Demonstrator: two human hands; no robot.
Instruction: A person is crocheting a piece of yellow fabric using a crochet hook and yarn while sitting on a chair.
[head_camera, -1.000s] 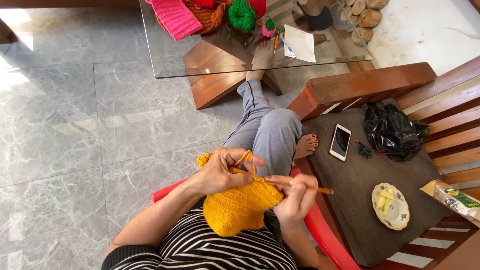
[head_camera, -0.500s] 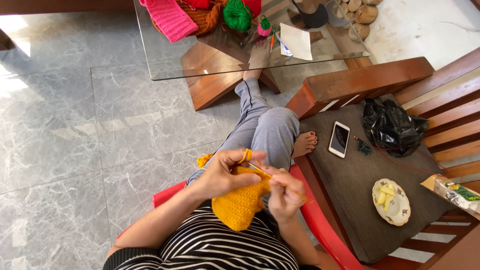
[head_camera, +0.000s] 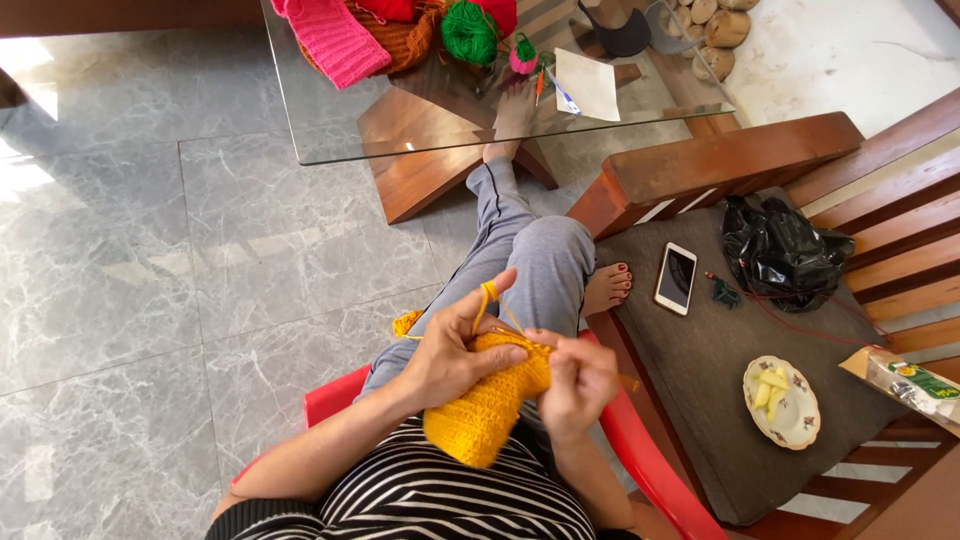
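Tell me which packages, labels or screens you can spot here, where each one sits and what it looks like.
Phone: flat on the dark seat cushion, slim white rectangle, screen dark.
Snack packet: at the bench's right edge, clear wrapper with green and yellow label.
Black plastic bag: on the cushion's far end, crumpled and glossy.
Paper sheet: on the glass table, white, plain.

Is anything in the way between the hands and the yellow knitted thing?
No. The left hand grips the yellow knitted piece directly, with yarn looped over its forefinger. The right hand touches the piece's top edge. Nothing lies between them.
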